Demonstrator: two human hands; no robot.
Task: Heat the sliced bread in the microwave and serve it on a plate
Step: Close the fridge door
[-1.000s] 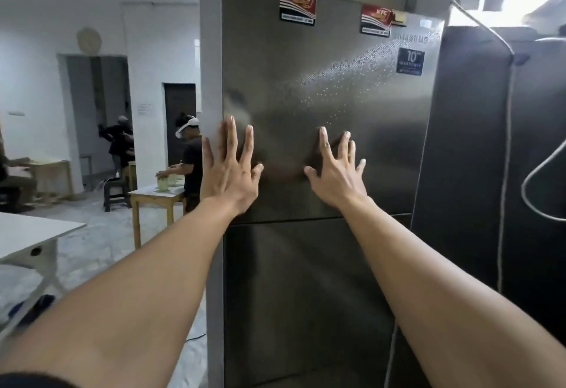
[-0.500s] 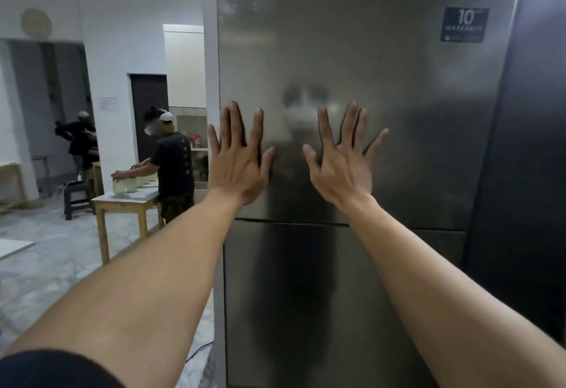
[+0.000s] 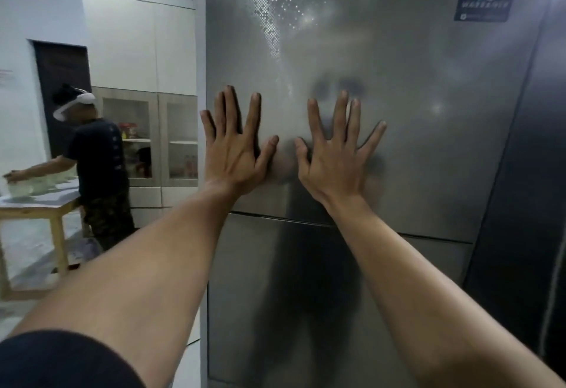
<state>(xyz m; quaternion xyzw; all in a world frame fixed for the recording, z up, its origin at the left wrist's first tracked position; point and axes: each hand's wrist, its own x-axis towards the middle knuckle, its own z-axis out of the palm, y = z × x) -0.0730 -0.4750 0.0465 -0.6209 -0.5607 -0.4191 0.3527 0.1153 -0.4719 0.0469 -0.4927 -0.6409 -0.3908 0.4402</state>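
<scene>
The task is at its very start, by my reading. Neither bread, microwave nor plate is in view. The bread may be inside the fridge (image 3: pixel 398 112), but nothing shows that.

The left hand (image 3: pixel 235 155) and right hand (image 3: pixel 333 161) lie side by side on the upper door (image 3: pixel 382 60), just above the seam (image 3: pixel 428 236) that parts it from the lower door (image 3: pixel 306 295). The fingers (image 3: pixel 340 118) of both are straight and spread, flat against the metal, gripping nothing. The left hand's little finger sits at the door's left edge.

The next move calls for a hold on an edge. The door face shows no handle, so the grip is likely a recess along a side or in the seam, and flat palms will not pull it open. Which side carries the hinge cannot be told.

The doors are flat brushed steel, smooth and dully shiny, with soft reflections and a band of fine speckled glints near the top. A dark square sticker (image 3: pixel 485 0) sits at upper right. Such a surface should be slippery under bare skin.

To the left, well apart, another person (image 3: pixel 95 155) stands at a wooden worktop (image 3: pixel 36 204), with a glass-fronted cabinet (image 3: pixel 147 136) behind.
</scene>
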